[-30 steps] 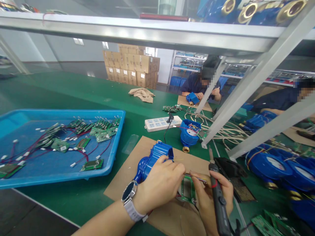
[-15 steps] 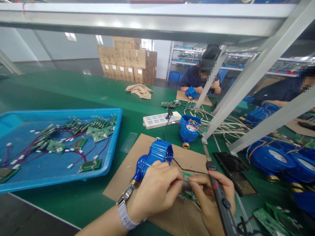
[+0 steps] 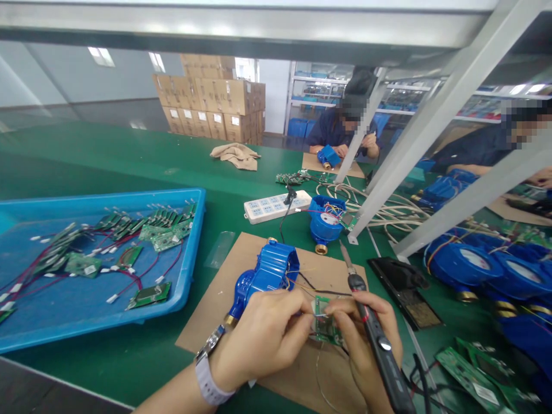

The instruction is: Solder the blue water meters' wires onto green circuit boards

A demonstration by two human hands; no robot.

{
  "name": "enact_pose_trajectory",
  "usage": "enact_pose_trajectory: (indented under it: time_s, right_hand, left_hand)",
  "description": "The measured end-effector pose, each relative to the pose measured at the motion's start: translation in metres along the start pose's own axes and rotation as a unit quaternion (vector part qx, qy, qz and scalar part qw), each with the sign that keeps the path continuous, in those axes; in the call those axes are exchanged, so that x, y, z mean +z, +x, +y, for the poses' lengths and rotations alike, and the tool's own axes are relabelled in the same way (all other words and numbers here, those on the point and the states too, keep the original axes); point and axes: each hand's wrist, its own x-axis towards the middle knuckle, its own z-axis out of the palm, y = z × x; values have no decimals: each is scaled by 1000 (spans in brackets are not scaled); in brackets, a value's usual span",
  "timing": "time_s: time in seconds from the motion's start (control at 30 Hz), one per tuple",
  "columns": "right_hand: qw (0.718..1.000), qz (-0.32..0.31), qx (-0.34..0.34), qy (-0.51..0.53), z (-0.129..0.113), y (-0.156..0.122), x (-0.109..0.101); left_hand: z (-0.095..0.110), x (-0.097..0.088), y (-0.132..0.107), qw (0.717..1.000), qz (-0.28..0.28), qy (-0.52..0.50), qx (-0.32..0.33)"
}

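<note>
Over the cardboard sheet (image 3: 207, 313), my left hand (image 3: 269, 330) pinches a thin wire (image 3: 320, 315) between thumb and fingertips. My right hand (image 3: 357, 348) has its thumb and finger closed at the wire's other end. A black soldering iron (image 3: 382, 344) is also gripped in the right hand, its tip pointing up and away from the board. Below the fingertips is a green circuit board (image 3: 326, 329), partly hidden by them. A blue water meter housing (image 3: 276, 265) with a brass end lies on its side beyond my left hand, thin wires coming out of it.
A blue tray (image 3: 196, 253) of wired boards stands left. Ahead are a power strip (image 3: 276, 207) and another blue meter (image 3: 325, 227). A black soldering stand (image 3: 403, 284), more meters (image 3: 470, 261), loose boards (image 3: 472, 376) and a slanted metal post (image 3: 466, 126) stand right. Two people work across the bench.
The view has shifted slightly, so most things sit a little further left. Both hands stay at the board, and the pale wire between the fingertips shows more clearly.
</note>
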Motion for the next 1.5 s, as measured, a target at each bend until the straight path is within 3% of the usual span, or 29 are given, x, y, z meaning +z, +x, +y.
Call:
enact_pose_trajectory:
  time_s: [0.1,0.3,0.5,0.7,0.87,0.97,1.1,1.3,1.5]
  right_hand:
    - [999,18,-28,-8,1,-2,-1]
    - [989,-9,-142,-48,0,-3,7]
    - [990,-18,-141,-24,-1,-1,10]
    - [993,-17,-114,-21,-5,-3,10]
    - [994,-2,-101,-43,-6,-5,13]
    - [990,3,-119,-69,-5,-4,12]
    - [985,-30,-145,-92,-6,-4,10]
    - [983,-66,-120,-123,-9,-5,10]
    - [981,-44,-159,-98,-5,-4,10]
  left_hand:
    - [1,-3,0,999,-5,-32,-28]
    - [1,-4,0,997,-9,-73,-39]
    - [0,1,1,998,-11,-58,-26]
    - [-3,6,0,997,44,26,55]
    - [-8,3,3,975,81,131,160]
    - [-13,2,4,969,88,128,191]
    - [-20,9,-1,975,119,93,161]
    - [-24,15,-8,978,122,92,145]
    - [-22,15,-10,984,130,63,103]
